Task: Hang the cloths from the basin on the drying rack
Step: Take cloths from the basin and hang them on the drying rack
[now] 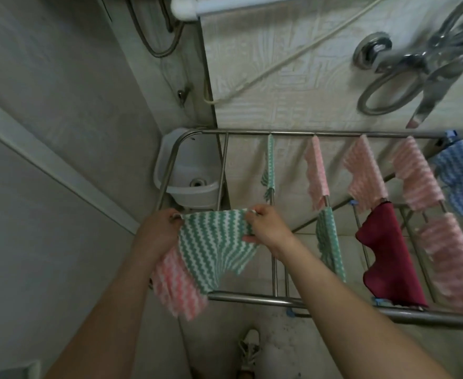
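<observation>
Your left hand (158, 231) and right hand (268, 228) pinch a green cloth (214, 247) spread between them; a pink cloth (175, 285) hangs below your left. Several cloths already hang on the drying rack (252, 298) to your right; these two remain.

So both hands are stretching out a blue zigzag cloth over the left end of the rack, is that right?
Not quite: the cloth stretched between the left hand and right hand is green and white, not blue. The head view shows it, over the left end of the rack.
</observation>
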`<state>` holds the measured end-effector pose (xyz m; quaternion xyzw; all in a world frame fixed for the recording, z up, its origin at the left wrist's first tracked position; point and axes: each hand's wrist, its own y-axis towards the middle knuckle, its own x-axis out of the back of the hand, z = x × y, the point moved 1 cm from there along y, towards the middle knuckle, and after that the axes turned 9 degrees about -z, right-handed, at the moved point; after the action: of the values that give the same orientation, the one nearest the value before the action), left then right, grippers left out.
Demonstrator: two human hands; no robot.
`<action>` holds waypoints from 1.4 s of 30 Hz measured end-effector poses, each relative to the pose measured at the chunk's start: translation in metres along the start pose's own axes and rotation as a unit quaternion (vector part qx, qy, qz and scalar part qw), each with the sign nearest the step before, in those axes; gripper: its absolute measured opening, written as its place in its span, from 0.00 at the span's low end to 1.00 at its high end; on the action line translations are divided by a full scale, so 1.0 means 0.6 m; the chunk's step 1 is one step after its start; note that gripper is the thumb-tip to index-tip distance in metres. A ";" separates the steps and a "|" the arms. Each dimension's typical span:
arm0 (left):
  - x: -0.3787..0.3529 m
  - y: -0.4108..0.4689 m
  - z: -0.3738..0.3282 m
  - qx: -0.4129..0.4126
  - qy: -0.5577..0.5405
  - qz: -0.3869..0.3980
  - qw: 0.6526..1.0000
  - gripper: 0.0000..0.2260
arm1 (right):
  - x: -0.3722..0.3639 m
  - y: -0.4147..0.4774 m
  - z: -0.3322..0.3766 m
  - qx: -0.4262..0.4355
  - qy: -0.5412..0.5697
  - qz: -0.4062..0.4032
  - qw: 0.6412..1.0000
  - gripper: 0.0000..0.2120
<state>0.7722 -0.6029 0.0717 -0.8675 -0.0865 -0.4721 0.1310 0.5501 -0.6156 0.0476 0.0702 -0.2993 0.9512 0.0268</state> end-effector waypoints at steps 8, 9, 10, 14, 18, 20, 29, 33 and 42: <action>-0.005 -0.005 -0.021 0.000 0.010 -0.065 0.998 0.14 | -0.033 0.022 -0.003 -0.045 0.012 -0.044 0.998 0.13; -0.006 -0.014 -0.026 -0.007 0.022 -0.031 0.999 0.15 | -0.035 0.023 -0.003 -0.049 0.013 -0.044 0.998 0.13; -0.010 -0.025 -0.031 -0.015 0.038 0.025 0.999 0.15 | -0.036 0.023 -0.002 -0.050 0.015 -0.045 0.998 0.13; -0.034 -0.062 -0.041 -0.019 0.037 0.205 0.978 0.21 | -0.044 0.021 0.001 -0.039 0.012 -0.051 0.998 0.12; -0.026 -0.056 -0.042 -0.001 0.015 0.210 0.978 0.11 | -0.048 0.024 0.006 -0.013 -0.018 -0.058 0.998 0.10; -0.015 -0.048 -0.037 -0.002 0.039 0.198 0.979 0.09 | -0.048 0.025 0.010 0.004 -0.042 -0.066 0.997 0.06; -0.003 -0.065 -0.034 -0.034 0.055 0.150 0.987 0.13 | -0.052 0.010 0.004 0.184 -0.249 -0.163 0.937 0.19; -0.024 -0.075 -0.041 -0.036 0.057 0.166 0.984 0.14 | -0.072 0.017 0.002 0.182 -0.203 -0.145 0.951 0.13; -0.023 -0.083 -0.043 -0.046 0.082 0.170 0.981 0.14 | -0.084 0.000 0.027 0.208 -0.287 -0.149 0.923 0.08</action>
<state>0.7306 -0.5639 0.0807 -0.8330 0.0946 -0.5159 0.1762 0.6018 -0.6257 0.0532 0.3878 -0.0762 0.9162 0.0661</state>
